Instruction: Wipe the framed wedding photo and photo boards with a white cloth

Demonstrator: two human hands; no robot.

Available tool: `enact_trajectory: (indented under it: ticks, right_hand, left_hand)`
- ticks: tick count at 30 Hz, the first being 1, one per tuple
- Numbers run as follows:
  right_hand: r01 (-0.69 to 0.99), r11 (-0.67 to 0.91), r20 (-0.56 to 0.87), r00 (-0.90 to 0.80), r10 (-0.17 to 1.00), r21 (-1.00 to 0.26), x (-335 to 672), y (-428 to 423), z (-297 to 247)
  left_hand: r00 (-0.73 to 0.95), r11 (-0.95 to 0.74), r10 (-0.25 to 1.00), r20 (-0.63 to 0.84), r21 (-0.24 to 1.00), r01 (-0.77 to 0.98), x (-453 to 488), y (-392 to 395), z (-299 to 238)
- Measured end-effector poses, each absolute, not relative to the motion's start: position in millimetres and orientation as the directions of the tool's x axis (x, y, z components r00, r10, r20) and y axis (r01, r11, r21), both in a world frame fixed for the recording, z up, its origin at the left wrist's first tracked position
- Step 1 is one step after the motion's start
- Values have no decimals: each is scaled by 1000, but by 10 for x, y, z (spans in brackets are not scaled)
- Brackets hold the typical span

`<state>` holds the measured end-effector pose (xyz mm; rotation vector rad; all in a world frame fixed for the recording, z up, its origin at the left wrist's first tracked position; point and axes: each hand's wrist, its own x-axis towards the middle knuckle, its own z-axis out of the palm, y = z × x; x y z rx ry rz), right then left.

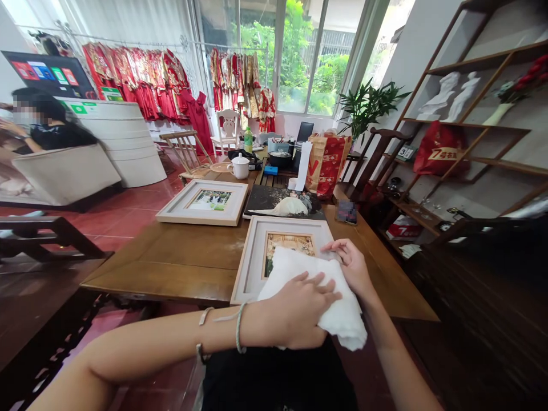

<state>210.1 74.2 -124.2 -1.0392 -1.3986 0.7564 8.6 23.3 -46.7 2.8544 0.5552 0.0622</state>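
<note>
A folded white cloth [299, 264] lies over the lower right part of a light-framed picture [249, 260] on the wooden table. My left hand [295, 311], with bracelets at its wrist, presses on the cloth from above, fingers slightly bent over it. One end of the cloth hangs past the near edge of the frame. At the frame's right side, my right hand [351, 268] has its fingers curled over the border, close to the cloth. The picture inside is partly covered. Farther back rest a second framed picture [203, 202] and a dark photo panel [280, 202].
On the table [171, 254] are a phone [346, 212], a white lidded cup [240, 166], a red-and-brown paper bag [327, 165] and a green bottle [248, 140]. Shelves [471, 125] stand at the right. A person [51, 123] sits at the left, near racks of red garments [141, 83].
</note>
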Motion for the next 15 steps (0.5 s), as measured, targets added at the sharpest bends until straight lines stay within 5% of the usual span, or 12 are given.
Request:
enact_trajectory:
  ticks: [8,15]
  right_hand:
    - [202,402,415,27,909,-893,2091,670,-1199]
    - [267,452,458,-44,888,-851,2151,720,-1245]
  left_hand:
    - [732,-733,680,35,41,679,48,577,-677]
    - [566,-568,806,170,-42,822,-174,1280,-711]
